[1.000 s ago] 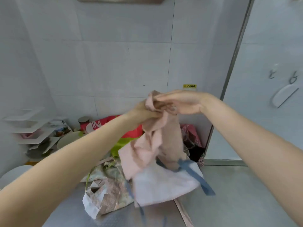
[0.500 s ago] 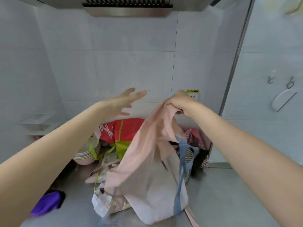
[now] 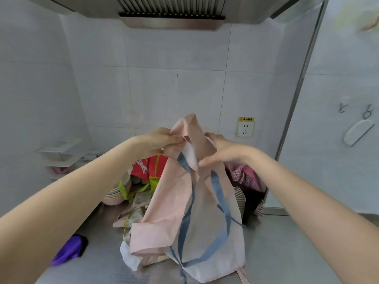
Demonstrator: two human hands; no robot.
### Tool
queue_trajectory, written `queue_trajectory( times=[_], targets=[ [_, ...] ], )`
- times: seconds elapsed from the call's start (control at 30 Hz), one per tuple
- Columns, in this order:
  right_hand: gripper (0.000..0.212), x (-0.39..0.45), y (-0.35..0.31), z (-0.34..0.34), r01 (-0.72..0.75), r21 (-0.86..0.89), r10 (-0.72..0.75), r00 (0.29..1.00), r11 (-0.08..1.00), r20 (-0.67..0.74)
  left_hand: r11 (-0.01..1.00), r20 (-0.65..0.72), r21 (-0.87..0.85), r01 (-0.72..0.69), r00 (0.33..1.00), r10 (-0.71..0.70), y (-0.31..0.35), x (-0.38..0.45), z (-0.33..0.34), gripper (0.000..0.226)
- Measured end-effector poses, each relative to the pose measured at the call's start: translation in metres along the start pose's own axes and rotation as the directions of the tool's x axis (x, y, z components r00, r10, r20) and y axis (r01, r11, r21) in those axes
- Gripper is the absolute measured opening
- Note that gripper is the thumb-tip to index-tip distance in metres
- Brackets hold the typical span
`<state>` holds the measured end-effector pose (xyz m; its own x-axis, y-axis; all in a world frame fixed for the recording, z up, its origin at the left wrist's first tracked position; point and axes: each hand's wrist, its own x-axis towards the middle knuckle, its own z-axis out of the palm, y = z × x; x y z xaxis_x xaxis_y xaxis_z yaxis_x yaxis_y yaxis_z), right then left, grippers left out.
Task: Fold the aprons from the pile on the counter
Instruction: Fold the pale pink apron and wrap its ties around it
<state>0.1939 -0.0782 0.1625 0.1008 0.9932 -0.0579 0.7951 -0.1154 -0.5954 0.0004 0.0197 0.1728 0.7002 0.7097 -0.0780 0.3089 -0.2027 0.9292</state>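
A pink apron (image 3: 174, 203) with blue straps and a white lining hangs upright above the metal counter (image 3: 287, 253), its lower end resting on the surface. My left hand (image 3: 162, 141) pinches the apron's top edge on its left side. My right hand (image 3: 222, 151) holds the cloth on the right side, thumb against the fabric near a blue strap. Behind the apron lies the pile of aprons: a red and green one (image 3: 151, 167), a floral one (image 3: 135, 210), and a pink checked one (image 3: 246, 177) at the right.
A purple cloth (image 3: 68, 250) lies on the counter at the left. Stacked bowls (image 3: 118, 191) stand by the wall, with a white corner shelf (image 3: 59, 150) above them. A wall socket (image 3: 245, 128) and a range hood (image 3: 172, 13) are ahead; a door frame stands at the right.
My left hand, raised open and empty half a second ago, has come back and taken the apron's top edge. The apron now hangs more spread out between both hands.
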Motion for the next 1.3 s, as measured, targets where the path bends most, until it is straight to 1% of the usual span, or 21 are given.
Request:
queue_trajectory(
  times=[0.07,0.1,0.17,0.23,0.27,0.3,0.4,0.5,0.57,0.63,0.7,0.77,0.83,0.87,0.93,1.0,1.07,1.13,1.2,1.27,1.3],
  targets=[
    [0.116,0.008,-0.001,0.019,0.042,-0.003,-0.041,0.990,0.999,0.136,0.997,-0.054,-0.072,-0.034,0.998,0.030,0.004,0.003,0.005,0.028],
    [0.113,0.014,-0.001,0.027,0.059,-0.023,-0.057,0.994,0.998,0.091,0.994,-0.121,-0.091,-0.065,0.991,0.054,0.007,0.006,0.006,0.029],
    [0.075,0.022,-0.002,0.031,0.085,0.021,-0.081,0.986,0.996,-0.145,0.993,-0.283,-0.018,-0.119,0.953,0.109,0.012,0.014,0.005,0.027],
    [0.021,0.022,-0.004,0.019,0.093,0.197,-0.049,0.975,0.976,-0.217,0.950,-0.395,0.305,-0.066,0.899,0.190,0.016,0.019,-0.008,0.018],
    [0.013,0.020,-0.004,0.009,0.088,0.276,-0.033,0.980,0.957,-0.199,0.858,-0.413,0.514,0.010,0.879,0.237,0.017,0.021,-0.015,0.026],
    [0.022,0.019,-0.005,-0.004,0.063,0.301,-0.007,0.983,0.952,-0.183,0.726,-0.411,0.682,0.092,0.869,0.276,0.018,0.021,-0.021,0.032],
    [0.013,0.009,-0.018,-0.040,-0.104,0.234,0.113,0.993,0.967,-0.026,0.432,-0.418,0.862,0.265,0.854,0.310,0.025,0.020,-0.035,0.024],
    [0.013,-0.004,-0.036,-0.069,-0.276,0.066,0.269,0.958,0.959,0.104,0.284,-0.345,0.915,0.286,0.921,0.183,0.042,0.011,-0.041,0.021],
    [0.009,-0.017,-0.048,-0.086,-0.348,-0.138,0.357,0.932,0.928,0.053,0.261,-0.251,0.938,0.227,0.966,0.064,0.060,0.002,-0.044,0.022],
    [0.014,-0.037,-0.061,-0.096,-0.431,-0.304,0.448,0.894,0.850,-0.015,0.353,-0.166,0.918,0.182,0.983,-0.073,0.074,-0.016,-0.041,0.015],
    [0.015,-0.061,-0.071,-0.098,-0.519,-0.376,0.540,0.840,0.768,-0.056,0.528,-0.105,0.822,0.213,0.968,-0.226,0.081,-0.035,-0.032,0.007],
    [0.011,-0.091,-0.078,-0.094,-0.582,-0.310,0.593,0.802,0.752,-0.068,0.682,-0.064,0.694,0.231,0.963,-0.262,0.080,-0.053,-0.019,0.011],
    [0.009,-0.120,-0.080,-0.092,-0.589,-0.085,0.579,0.807,0.804,-0.114,0.849,-0.004,0.493,0.190,0.976,-0.216,0.086,-0.069,-0.008,0.023],
    [0.012,-0.134,-0.080,-0.094,-0.531,0.082,0.536,0.825,0.844,-0.177,0.934,0.039,0.321,0.154,0.984,-0.175,0.095,-0.079,-0.003,0.026],
    [0.016,-0.153,-0.081,-0.105,-0.232,0.477,0.436,0.818,0.848,-0.377,0.996,0.058,-0.065,0.062,0.997,-0.058,0.121,-0.101,0.006,0.026],
    [0.025,-0.170,-0.095,-0.116,0.084,0.625,0.408,0.689,0.776,-0.599,0.980,-0.101,-0.162,-0.111,0.990,0.096,0.152,-0.121,0.014,0.019],
    [0.025,-0.185,-0.112,-0.128,0.231,0.573,0.372,0.564,0.786,-0.737,0.956,-0.279,-0.082,-0.280,0.928,0.248,0.179,-0.137,0.023,0.022],
    [0.024,-0.195,-0.132,-0.142,0.241,0.454,0.274,0.534,0.858,-0.800,0.916,-0.444,0.158,-0.369,0.802,0.400,0.200,-0.147,0.028,0.028],
    [0.022,-0.217,-0.161,-0.148,0.119,0.205,0.145,0.385,0.972,-0.911,0.788,-0.581,0.473,-0.393,0.533,0.615,0.215,-0.168,0.033,0.018],
    [0.025,-0.239,-0.175,-0.133,0.104,-0.130,-0.138,0.074,0.986,-0.988,0.600,-0.578,0.596,-0.533,0.234,0.782,0.207,-0.187,0.046,0.008],
    [0.030,-0.243,-0.164,-0.109,0.139,-0.273,-0.275,-0.007,0.952,-0.961,0.511,-0.528,0.615,-0.600,0.167,0.833,0.188,-0.189,0.059,0.011]
  ],
)
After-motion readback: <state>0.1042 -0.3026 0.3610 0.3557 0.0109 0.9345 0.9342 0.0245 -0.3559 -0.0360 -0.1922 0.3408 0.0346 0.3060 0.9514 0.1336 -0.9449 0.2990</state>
